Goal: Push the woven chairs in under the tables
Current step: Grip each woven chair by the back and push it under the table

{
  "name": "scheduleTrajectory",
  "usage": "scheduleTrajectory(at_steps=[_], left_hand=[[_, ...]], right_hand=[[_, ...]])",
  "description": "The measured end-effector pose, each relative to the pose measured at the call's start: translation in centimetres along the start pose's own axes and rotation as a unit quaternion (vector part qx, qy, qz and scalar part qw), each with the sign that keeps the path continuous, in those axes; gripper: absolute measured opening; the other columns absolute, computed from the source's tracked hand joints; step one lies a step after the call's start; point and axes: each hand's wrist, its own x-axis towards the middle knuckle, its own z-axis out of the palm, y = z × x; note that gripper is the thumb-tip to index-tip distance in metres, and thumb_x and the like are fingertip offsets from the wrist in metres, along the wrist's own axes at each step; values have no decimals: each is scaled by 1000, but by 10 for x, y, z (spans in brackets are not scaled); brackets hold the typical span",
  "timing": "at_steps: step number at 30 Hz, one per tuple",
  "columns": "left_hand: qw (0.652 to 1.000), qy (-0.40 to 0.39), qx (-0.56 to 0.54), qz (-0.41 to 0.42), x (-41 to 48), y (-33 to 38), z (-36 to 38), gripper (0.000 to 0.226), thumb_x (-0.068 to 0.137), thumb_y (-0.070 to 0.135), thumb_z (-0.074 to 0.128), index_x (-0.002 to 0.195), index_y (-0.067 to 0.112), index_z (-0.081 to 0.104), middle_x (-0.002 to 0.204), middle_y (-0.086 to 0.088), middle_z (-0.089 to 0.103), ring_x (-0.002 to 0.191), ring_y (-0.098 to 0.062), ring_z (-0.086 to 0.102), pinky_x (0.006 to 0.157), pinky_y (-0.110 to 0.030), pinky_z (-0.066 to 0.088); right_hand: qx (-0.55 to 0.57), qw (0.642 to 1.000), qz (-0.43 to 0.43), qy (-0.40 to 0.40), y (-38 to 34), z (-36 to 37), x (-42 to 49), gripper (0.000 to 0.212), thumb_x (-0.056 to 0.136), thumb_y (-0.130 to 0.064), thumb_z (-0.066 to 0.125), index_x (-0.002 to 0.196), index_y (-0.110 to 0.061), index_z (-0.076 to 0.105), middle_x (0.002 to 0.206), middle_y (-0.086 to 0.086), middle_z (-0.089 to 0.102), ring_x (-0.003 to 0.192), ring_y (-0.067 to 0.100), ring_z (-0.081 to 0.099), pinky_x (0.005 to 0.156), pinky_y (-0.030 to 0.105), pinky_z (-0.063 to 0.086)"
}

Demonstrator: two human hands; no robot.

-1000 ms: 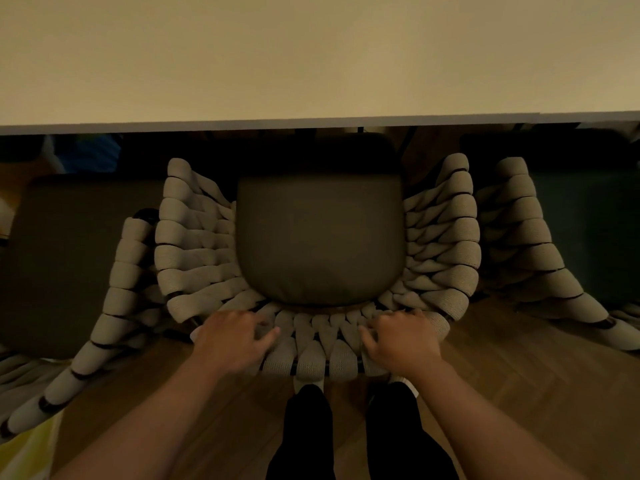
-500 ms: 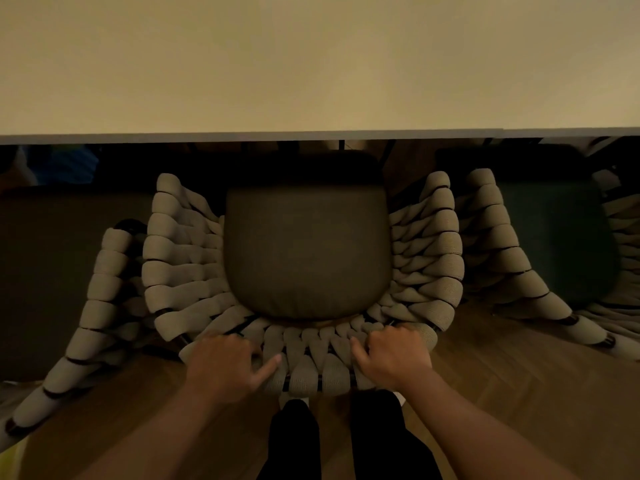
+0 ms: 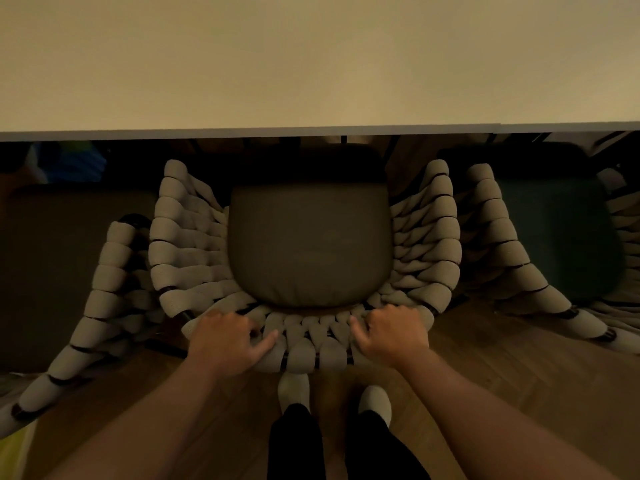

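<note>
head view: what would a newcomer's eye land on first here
The chunky woven chair fills the middle, its dark seat cushion running up to the near edge of the pale table. The left hand and right hand grip the top of its back, nearest the camera. A left neighbour chair and a right neighbour chair flank it.

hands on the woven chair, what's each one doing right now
left hand: closed, gripping the back rim of the woven chair.
right hand: closed, gripping the same rim.
</note>
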Motion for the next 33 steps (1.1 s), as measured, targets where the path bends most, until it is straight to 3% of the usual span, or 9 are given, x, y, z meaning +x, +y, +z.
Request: scheduleTrajectory(at_steps=[4, 12, 25, 29, 33], left_hand=[[1000, 20, -2, 3, -2, -6, 7, 91, 82, 86, -1, 78, 35, 74, 54, 10, 56, 50, -5, 49, 52, -25, 35], [1000, 30, -4, 10, -7, 5, 13, 84, 86, 84, 8, 69, 33, 73, 47, 8, 51, 45, -7, 44, 48, -25, 30], [999, 32, 20, 14, 5, 9, 6, 83, 86, 83, 13, 63, 28, 70, 45, 6, 48, 44, -7, 45, 48, -25, 23], [1000, 21, 10, 9, -3, 8, 11, 88, 85, 86, 8, 67, 31, 74, 45, 5, 47, 45, -8, 44, 50, -26, 32], [1000, 20, -11, 5, -11, 11, 14, 88, 85, 87, 9, 66, 32, 75, 42, 7, 44, 43, -7, 41, 54, -25, 35]], right_hand=[[-10, 1000, -20, 16, -1, 7, -3, 69, 89, -68, 10, 51, -21, 44, 44, -5, 34, 38, 12, 28, 44, 27, 24], [-39, 996, 2, 84, 8, 18, -9, 67, 89, -61, 39, 39, -22, 20, 39, -9, 3, 34, 6, 1, 42, 19, 4], [-19, 998, -15, 56, 17, 18, 1, 68, 93, -62, 33, 41, -19, 40, 37, -8, 19, 32, 10, 16, 41, 22, 16], [-39, 998, -16, 38, 13, 18, -8, 65, 94, -61, 35, 42, -21, 34, 38, -9, 18, 34, 10, 15, 41, 23, 16], [-37, 997, -2, 71, 11, 19, -15, 66, 91, -61, 39, 41, -23, 20, 41, -8, 1, 36, 7, -1, 40, 20, 4]])
